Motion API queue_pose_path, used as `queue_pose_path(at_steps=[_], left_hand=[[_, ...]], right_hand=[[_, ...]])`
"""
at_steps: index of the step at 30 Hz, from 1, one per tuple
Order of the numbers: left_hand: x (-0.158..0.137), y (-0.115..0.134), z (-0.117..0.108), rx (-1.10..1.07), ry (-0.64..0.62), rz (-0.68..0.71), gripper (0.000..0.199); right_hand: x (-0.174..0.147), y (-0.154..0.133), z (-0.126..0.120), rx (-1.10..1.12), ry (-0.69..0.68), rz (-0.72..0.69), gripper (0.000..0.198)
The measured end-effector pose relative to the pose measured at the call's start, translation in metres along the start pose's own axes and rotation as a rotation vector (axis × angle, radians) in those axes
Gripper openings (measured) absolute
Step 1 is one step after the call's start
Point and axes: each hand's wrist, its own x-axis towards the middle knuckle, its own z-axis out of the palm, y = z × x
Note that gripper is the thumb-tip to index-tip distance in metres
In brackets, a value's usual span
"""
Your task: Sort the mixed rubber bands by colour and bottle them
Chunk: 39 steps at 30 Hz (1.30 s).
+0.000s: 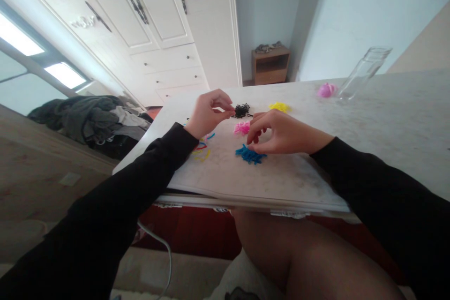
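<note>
My left hand (210, 111) is at the left edge of a black pile (242, 110) of small thin bands, its thumb and fingertips pinched together. Whether a band is between those fingertips is too small to see. Over the blue pile (250, 154) hovers my right hand (281, 132), fingers curled down and closed near its top edge; what they hold, if anything, I cannot make out. A pink pile (242, 128) lies between the two hands. Behind the right hand is a yellow pile (280, 107). Mixed loose bands (202, 152) in several colours are partly hidden by my left wrist.
The light table (218, 178) has its front edge close to my legs. At the back right stand a clear glass bottle (363, 75) and a pink-purple round object (326, 90). Beyond are white cabinets (207, 33), a small wooden stand (271, 65) and heaped clothes (91, 119).
</note>
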Motion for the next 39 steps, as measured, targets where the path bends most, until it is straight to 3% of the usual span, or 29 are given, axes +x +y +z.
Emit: queue_pose_path(at_steps=[7, 16, 21, 25, 28, 31, 34, 39], left_hand=[[0.007, -0.015, 0.003, -0.048, 0.012, -0.072, 0.022], [0.014, -0.028, 0.004, -0.045, -0.114, -0.018, 0.032], [0.018, -0.024, -0.01, 0.038, -0.072, -0.006, 0.033], [0.022, -0.024, -0.033, 0.154, -0.04, -0.002, 0.017], [0.02, -0.025, -0.055, 0.246, -0.15, -0.036, 0.009], [0.016, -0.02, -0.07, 0.338, -0.378, -0.137, 0.019], [0.013, -0.011, -0.076, 0.42, -0.562, -0.234, 0.026], [0.01, -0.005, -0.079, 0.439, -0.712, -0.277, 0.026]], right_hand=[[-0.001, -0.001, -0.004, -0.045, 0.147, -0.006, 0.01], [-0.001, 0.0, -0.003, -0.042, 0.141, -0.001, 0.014], [-0.002, 0.0, -0.004, -0.058, 0.149, 0.008, 0.016], [-0.003, 0.002, -0.005, -0.061, 0.149, 0.013, 0.017], [-0.003, 0.003, -0.006, -0.06, 0.142, 0.019, 0.017], [-0.003, 0.004, -0.006, -0.057, 0.144, 0.022, 0.017], [-0.004, 0.004, -0.006, -0.06, 0.147, 0.024, 0.016], [-0.004, 0.004, -0.007, -0.062, 0.139, 0.019, 0.016]])
